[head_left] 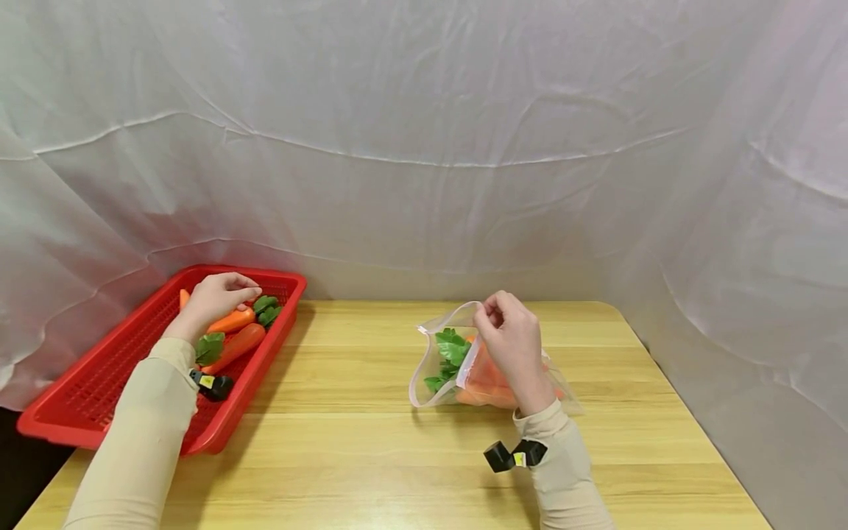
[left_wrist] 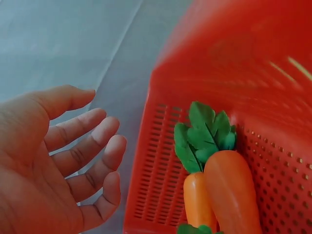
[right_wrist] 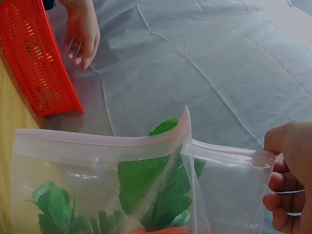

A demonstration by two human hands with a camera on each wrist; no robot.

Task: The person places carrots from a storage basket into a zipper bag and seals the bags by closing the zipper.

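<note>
My left hand [head_left: 225, 293] hovers over the far end of a red basket [head_left: 79, 397], just above toy carrots [head_left: 235, 346] with green leaves. In the left wrist view that left hand [left_wrist: 73, 161] has relaxed, spread fingers and holds nothing, with the carrots [left_wrist: 231, 195] lying against the basket wall [left_wrist: 161, 161]. My right hand [head_left: 506, 331] pinches the top rim of a clear zip bag [head_left: 433, 390] on the table and holds its mouth open. Inside the bag are orange carrots [head_left: 486, 383] and green leaves [right_wrist: 161, 190]. The right hand's fingers [right_wrist: 290, 175] curl on the bag's edge [right_wrist: 219, 151].
A light wooden table [head_left: 344, 456] carries the basket at the left and the bag right of centre. White cloth [head_left: 424, 147] hangs behind and along the right side. The table's right edge runs near the cloth. Small black cameras sit on both wrists.
</note>
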